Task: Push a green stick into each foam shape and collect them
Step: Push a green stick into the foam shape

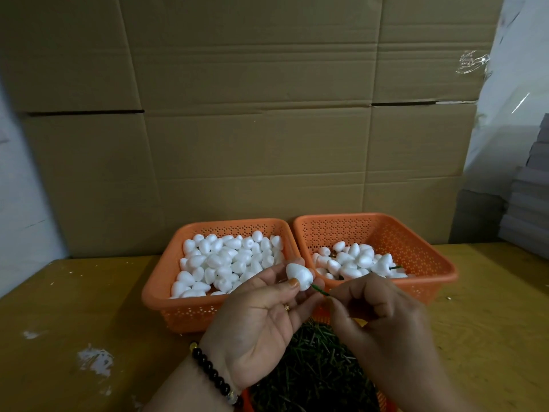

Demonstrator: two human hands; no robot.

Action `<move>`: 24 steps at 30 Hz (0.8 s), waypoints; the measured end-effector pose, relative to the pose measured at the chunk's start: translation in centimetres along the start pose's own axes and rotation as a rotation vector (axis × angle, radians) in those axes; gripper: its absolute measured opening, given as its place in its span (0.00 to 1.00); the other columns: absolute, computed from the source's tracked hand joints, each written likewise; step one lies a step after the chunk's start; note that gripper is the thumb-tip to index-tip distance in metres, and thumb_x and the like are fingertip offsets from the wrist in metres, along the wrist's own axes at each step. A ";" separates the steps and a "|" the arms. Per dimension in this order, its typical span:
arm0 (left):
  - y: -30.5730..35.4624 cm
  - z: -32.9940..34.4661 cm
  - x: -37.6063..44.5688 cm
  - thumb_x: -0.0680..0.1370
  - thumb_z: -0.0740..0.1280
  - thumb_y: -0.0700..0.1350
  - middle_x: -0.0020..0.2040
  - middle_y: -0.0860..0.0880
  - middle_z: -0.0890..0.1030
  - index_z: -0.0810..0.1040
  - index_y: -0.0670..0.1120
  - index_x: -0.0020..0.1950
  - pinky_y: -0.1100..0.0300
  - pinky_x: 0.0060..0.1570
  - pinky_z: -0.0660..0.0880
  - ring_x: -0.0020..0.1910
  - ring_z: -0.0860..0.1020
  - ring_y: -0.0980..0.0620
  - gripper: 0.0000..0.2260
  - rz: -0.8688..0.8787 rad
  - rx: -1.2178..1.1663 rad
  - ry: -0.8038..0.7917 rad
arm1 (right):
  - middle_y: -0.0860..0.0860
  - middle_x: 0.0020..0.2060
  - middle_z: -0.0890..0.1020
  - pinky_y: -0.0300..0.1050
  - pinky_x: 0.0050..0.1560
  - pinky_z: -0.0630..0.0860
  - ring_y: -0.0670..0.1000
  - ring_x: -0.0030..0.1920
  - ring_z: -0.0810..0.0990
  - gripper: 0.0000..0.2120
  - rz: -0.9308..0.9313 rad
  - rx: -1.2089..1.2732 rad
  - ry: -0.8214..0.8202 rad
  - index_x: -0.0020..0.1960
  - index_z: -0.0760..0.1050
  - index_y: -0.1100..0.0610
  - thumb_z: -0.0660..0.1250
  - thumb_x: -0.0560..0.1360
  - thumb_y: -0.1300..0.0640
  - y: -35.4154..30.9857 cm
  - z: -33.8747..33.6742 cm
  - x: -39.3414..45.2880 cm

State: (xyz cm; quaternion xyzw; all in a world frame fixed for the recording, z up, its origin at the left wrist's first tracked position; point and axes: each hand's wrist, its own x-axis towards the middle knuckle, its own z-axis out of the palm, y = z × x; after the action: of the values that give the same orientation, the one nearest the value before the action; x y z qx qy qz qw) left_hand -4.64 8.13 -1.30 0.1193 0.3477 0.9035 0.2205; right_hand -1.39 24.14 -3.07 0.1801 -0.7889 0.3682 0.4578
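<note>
Left hand [261, 310] pinches a light, crushable foam shape [299, 276] gently by its sides while right hand [377, 313] pinches the thin stick [320, 290] near its tip.

A small craft-packing workshop: cardboard sheets [252, 114], orange baskets [166, 281] of foam shapes [225, 263].

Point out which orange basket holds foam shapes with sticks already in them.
The right basket: green stick ends poke out among its foam shapes. The fuller left basket shows none.
</note>
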 end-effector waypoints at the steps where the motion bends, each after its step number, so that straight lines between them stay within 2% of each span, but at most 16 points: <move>1: 0.0 0.0 0.0 0.71 0.63 0.31 0.51 0.34 0.81 0.73 0.33 0.63 0.54 0.46 0.81 0.47 0.83 0.45 0.20 -0.003 0.004 0.003 | 0.42 0.33 0.80 0.34 0.32 0.77 0.40 0.33 0.80 0.04 0.002 0.003 -0.002 0.37 0.79 0.55 0.74 0.63 0.60 0.0 0.0 0.0; 7: -0.2 0.3 -0.1 0.69 0.65 0.31 0.49 0.35 0.82 0.75 0.34 0.59 0.55 0.44 0.81 0.48 0.83 0.45 0.19 -0.012 0.000 0.017 | 0.43 0.33 0.81 0.34 0.33 0.77 0.40 0.34 0.80 0.03 0.013 -0.029 -0.010 0.36 0.80 0.55 0.74 0.63 0.59 0.1 0.0 -0.1; 14: -0.4 0.5 -0.1 0.68 0.66 0.29 0.51 0.36 0.82 0.78 0.34 0.56 0.55 0.43 0.81 0.48 0.83 0.44 0.16 -0.030 -0.010 0.018 | 0.41 0.35 0.81 0.28 0.36 0.76 0.38 0.37 0.80 0.04 0.020 -0.016 -0.020 0.37 0.81 0.56 0.74 0.63 0.60 0.2 0.1 -0.1; 24: -0.8 0.7 0.0 0.67 0.66 0.30 0.53 0.37 0.82 0.75 0.34 0.59 0.57 0.42 0.81 0.48 0.83 0.46 0.20 -0.029 0.047 0.059 | 0.41 0.34 0.80 0.28 0.36 0.76 0.37 0.36 0.80 0.04 0.016 -0.022 -0.051 0.38 0.81 0.55 0.74 0.64 0.60 0.6 0.1 -0.2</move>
State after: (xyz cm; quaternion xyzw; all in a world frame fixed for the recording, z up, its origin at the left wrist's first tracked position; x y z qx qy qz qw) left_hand -4.07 9.08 -1.33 0.0928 0.3771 0.8947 0.2206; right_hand -1.70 24.43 -3.48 0.1780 -0.8058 0.3585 0.4364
